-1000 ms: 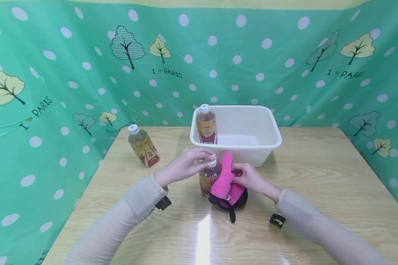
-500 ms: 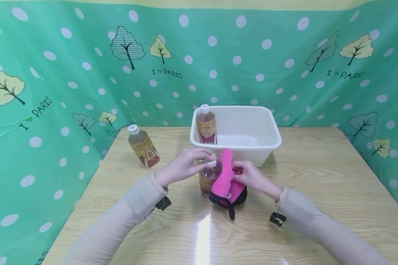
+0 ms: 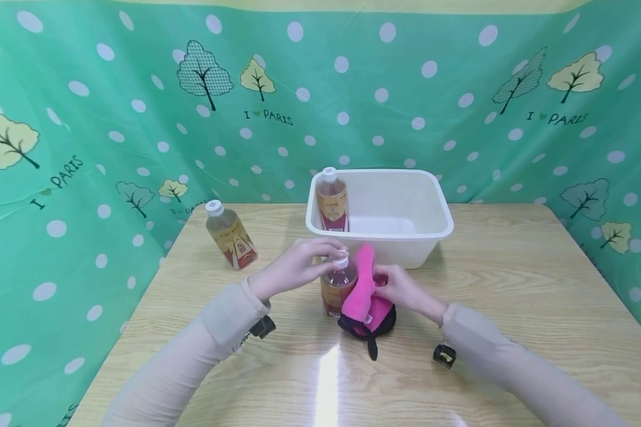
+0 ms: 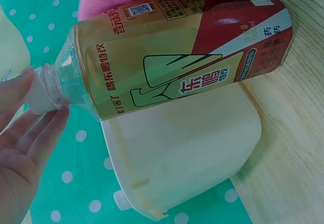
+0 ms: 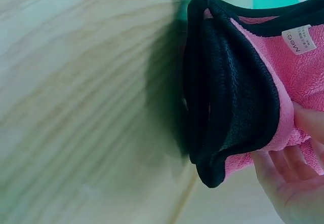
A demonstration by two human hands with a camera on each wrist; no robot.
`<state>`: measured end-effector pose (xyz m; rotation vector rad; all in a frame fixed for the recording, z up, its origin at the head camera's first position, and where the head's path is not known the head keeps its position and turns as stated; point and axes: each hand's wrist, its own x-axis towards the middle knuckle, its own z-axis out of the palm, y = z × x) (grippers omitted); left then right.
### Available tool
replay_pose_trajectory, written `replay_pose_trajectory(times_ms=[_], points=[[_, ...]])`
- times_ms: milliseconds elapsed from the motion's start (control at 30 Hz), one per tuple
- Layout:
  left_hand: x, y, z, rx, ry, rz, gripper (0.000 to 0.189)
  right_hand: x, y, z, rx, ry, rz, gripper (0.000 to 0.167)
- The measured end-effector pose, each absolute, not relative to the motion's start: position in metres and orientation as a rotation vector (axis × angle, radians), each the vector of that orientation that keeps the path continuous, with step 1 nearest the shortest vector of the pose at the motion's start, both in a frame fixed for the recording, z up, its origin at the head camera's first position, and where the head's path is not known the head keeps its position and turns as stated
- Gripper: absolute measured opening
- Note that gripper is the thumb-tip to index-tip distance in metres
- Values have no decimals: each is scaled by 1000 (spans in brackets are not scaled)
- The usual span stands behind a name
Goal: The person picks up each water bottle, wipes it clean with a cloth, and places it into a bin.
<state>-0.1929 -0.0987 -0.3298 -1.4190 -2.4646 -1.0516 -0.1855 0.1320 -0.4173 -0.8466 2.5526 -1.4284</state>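
My left hand [image 3: 299, 267] pinches the white cap of an upright plastic drink bottle [image 4: 167, 57] with a gold and red label. The bottle stands on the table just in front of the white bin. My right hand [image 3: 400, 287] grips a folded pink cloth [image 3: 359, 299] with black edging, a black loop and a small white tag [image 5: 299, 39]. The cloth lies against the bottle's right side and covers part of it. In the right wrist view, thumb and fingers hold a pink fold; the fingertips are partly hidden by it.
A white plastic bin [image 3: 406, 237] stands at the table's back, with one similar bottle [image 3: 333, 204] upright inside its left end. Another bottle [image 3: 231, 235] stands on the table [image 3: 513, 267] at the left. A green polka-dot curtain [image 3: 374, 77] hangs behind.
The pink cloth rose slightly with my right hand, then came back down beside the bottle. My left hand has stayed on the cap.
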Motion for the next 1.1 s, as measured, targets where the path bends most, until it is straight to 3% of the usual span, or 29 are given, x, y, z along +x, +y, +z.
replay_pose_trajectory(times_ms=[633,867,1100], points=[[-194,-100,-329,-1414,-2496,-1006,18,-190,132,-438,-834,2465,-1373,19],[-194,-99,-327,-1399,-2500,-961,22,-187,145,-440,-1001,2382,-1537,11],[-194,-94,-325,-1390,-2551,-1006,30,-173,156,-428,-851,2478,-1516,12]])
